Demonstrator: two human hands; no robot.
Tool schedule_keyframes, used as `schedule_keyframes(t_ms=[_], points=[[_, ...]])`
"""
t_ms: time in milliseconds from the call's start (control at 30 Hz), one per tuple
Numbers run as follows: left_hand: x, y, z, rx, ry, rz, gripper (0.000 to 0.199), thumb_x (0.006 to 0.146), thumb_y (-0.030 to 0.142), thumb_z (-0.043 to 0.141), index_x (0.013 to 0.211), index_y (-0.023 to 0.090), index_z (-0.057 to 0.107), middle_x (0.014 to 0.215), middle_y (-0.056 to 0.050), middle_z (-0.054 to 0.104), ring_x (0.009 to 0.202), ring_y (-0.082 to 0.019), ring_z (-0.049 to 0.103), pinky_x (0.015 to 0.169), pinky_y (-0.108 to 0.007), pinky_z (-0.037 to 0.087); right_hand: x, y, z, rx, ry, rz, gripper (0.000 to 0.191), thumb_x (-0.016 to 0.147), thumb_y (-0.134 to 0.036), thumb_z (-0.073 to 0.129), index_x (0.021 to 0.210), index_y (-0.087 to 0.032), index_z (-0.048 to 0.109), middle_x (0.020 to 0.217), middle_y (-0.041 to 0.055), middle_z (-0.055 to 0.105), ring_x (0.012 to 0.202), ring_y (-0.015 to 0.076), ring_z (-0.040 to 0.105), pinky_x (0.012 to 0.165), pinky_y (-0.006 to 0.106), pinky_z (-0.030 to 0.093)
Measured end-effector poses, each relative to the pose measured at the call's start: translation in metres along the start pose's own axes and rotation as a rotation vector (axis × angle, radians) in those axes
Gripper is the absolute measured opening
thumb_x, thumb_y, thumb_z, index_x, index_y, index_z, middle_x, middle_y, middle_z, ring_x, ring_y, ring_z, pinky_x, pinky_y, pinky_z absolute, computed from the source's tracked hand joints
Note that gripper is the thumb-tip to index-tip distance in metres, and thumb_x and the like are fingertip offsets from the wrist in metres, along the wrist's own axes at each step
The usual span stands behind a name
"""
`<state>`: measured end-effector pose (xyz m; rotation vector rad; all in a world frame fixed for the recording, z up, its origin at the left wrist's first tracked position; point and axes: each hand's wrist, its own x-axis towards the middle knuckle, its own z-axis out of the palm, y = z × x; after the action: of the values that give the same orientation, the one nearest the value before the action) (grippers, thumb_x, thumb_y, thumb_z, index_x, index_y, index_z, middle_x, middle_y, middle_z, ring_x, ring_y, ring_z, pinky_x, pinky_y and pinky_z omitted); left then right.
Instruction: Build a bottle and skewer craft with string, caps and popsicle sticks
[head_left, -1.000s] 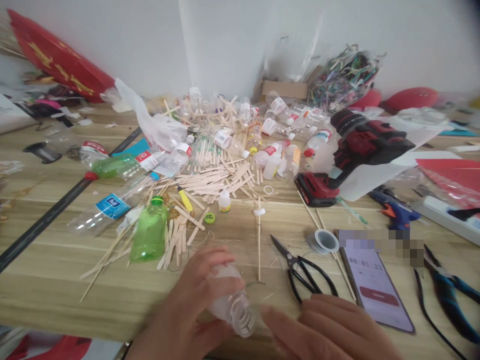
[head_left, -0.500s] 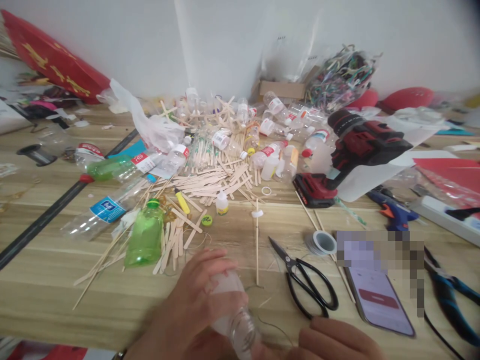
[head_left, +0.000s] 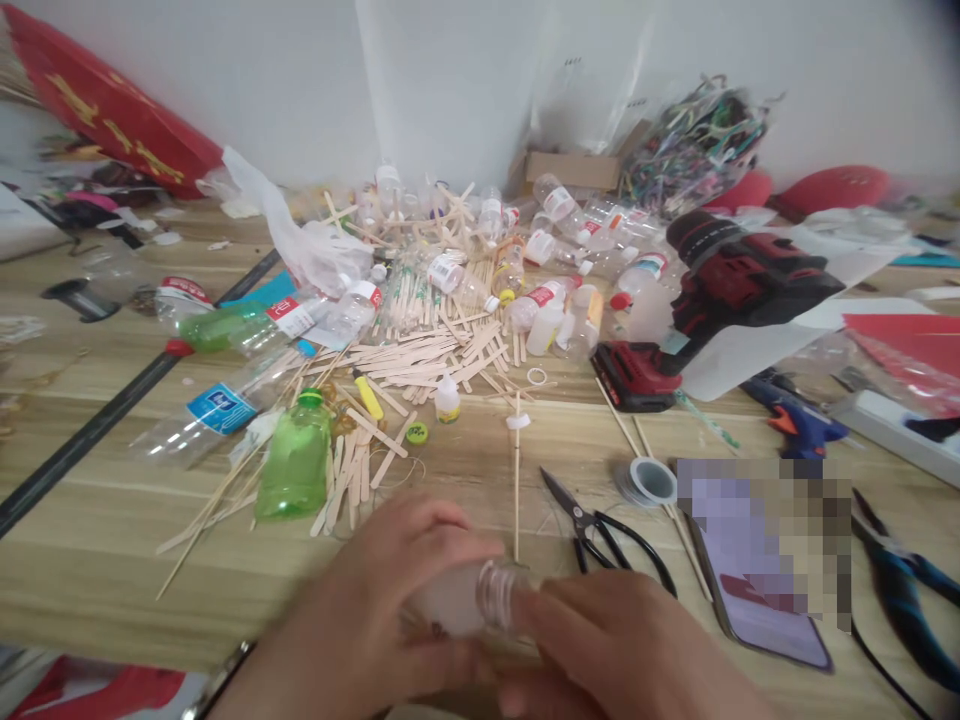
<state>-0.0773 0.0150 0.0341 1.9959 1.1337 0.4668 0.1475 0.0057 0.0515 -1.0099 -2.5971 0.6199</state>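
Observation:
My left hand (head_left: 405, 600) is wrapped around a small clear plastic bottle (head_left: 457, 597) with a whitish body, low over the front of the table. The bottle lies on its side with its threaded neck to the right. My right hand (head_left: 600, 635) is closed right at the bottle's mouth; its fingertips are hidden, and I cannot make out what they pinch. Just beyond my right hand lie black-handled scissors (head_left: 607, 530), their handles partly covered by it. A thin wooden stick (head_left: 517, 480) with a white piece near its top lies behind the bottle.
A green bottle (head_left: 294, 460) stands left, beside loose craft sticks (head_left: 352, 470). A small glue bottle (head_left: 447, 400) stands mid-table. Right are a red cordless drill (head_left: 720, 310), a wire spool (head_left: 651, 482), a phone (head_left: 750, 570), pliers (head_left: 900, 570) and a glue gun (head_left: 802, 425). Plastic bottles crowd the back.
My right hand has moved up and left to the bottle's mouth, covering part of the scissors. The bottle has turned in my left hand so that its neck points right.

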Motion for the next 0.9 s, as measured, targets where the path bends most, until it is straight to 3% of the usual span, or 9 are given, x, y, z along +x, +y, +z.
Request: schedule_keyframes(t_ms=[100, 200, 267, 433, 567, 633, 767, 900], points=[[0.016, 0.003, -0.012, -0.060, -0.077, -0.037, 0.059, 0.071, 0.064, 0.070, 0.121, 0.033, 0.064, 0.114, -0.003, 0.068, 0.105, -0.028, 0.061, 0.091, -0.037, 0.048, 0.012, 0.009, -0.005, 0.391, -0.236, 0.287, 0.010, 0.090, -0.019, 0.055, 0.081, -0.019, 0.061, 0.062, -0.0055, 0.062, 0.052, 0.0083, 0.056, 0.047, 0.018, 0.036], [0.033, 0.002, -0.019, -0.157, -0.195, 0.007, 0.053, 0.082, 0.062, 0.061, 0.120, 0.027, 0.065, 0.102, -0.003, 0.073, 0.090, -0.023, 0.066, 0.076, -0.028, 0.049, 0.022, 0.021, -0.007, 0.773, -0.411, 0.463, 0.014, 0.091, -0.021, 0.049, 0.082, -0.018, 0.059, 0.060, -0.0049, 0.061, 0.046, 0.0066, 0.052, 0.044, 0.015, 0.039], [0.043, 0.002, -0.021, -0.183, -0.244, 0.019, 0.051, 0.085, 0.062, 0.057, 0.118, 0.024, 0.066, 0.099, -0.002, 0.074, 0.086, -0.021, 0.067, 0.070, -0.025, 0.046, 0.027, 0.027, -0.008, 0.903, -0.486, 0.540, 0.016, 0.091, -0.028, 0.051, 0.078, -0.018, 0.056, 0.057, -0.0047, 0.061, 0.040, 0.0041, 0.049, 0.038, 0.012, 0.035], [0.062, 0.002, -0.019, -0.225, -0.252, 0.035, 0.058, 0.087, 0.069, 0.045, 0.111, 0.021, 0.066, 0.099, -0.004, 0.072, 0.087, -0.020, 0.064, 0.071, -0.025, 0.044, 0.033, 0.037, -0.021, 0.997, -0.534, 0.640, 0.020, 0.082, -0.036, 0.063, 0.084, -0.017, 0.060, 0.052, -0.0037, 0.064, 0.033, 0.0026, 0.048, 0.034, 0.009, 0.032], [0.070, -0.001, -0.016, -0.379, -0.331, -0.048, 0.065, 0.079, 0.081, 0.039, 0.085, 0.020, 0.063, 0.073, 0.002, 0.060, 0.065, -0.014, 0.053, 0.058, -0.024, 0.041, 0.036, 0.041, -0.031, 1.072, -0.561, 0.680, 0.032, 0.080, -0.038, 0.064, 0.102, -0.015, 0.064, 0.047, -0.0046, 0.063, 0.028, 0.0029, 0.046, 0.030, 0.008, 0.032], [0.070, -0.001, -0.016, -0.416, -0.341, -0.091, 0.066, 0.076, 0.083, 0.039, 0.077, 0.020, 0.059, 0.067, 0.004, 0.053, 0.060, -0.012, 0.047, 0.054, -0.023, 0.038, 0.037, 0.040, -0.035, 1.073, -0.592, 0.714, 0.028, 0.081, -0.034, 0.061, 0.102, -0.015, 0.065, 0.044, -0.0054, 0.062, 0.025, 0.0028, 0.043, 0.028, 0.008, 0.030], [0.067, 0.003, -0.022, -0.274, -0.327, -0.046, 0.064, 0.078, 0.080, 0.041, 0.080, 0.020, 0.062, 0.071, 0.003, 0.055, 0.064, -0.013, 0.048, 0.059, -0.023, 0.040, 0.039, 0.032, -0.040, 1.022, -0.681, 0.804, 0.017, 0.080, -0.023, 0.051, 0.077, -0.016, 0.066, 0.036, -0.0071, 0.056, 0.021, 0.0026, 0.036, 0.024, 0.008, 0.027], [0.064, 0.006, -0.024, -0.155, -0.362, -0.071, 0.063, 0.082, 0.077, 0.040, 0.095, 0.021, 0.066, 0.076, 0.002, 0.061, 0.068, -0.014, 0.055, 0.058, -0.022, 0.040, 0.041, 0.026, -0.037, 0.924, -0.726, 0.843, 0.026, 0.078, -0.022, 0.047, 0.055, -0.018, 0.058, 0.031, -0.0067, 0.051, 0.018, 0.0019, 0.031, 0.022, 0.009, 0.021]])
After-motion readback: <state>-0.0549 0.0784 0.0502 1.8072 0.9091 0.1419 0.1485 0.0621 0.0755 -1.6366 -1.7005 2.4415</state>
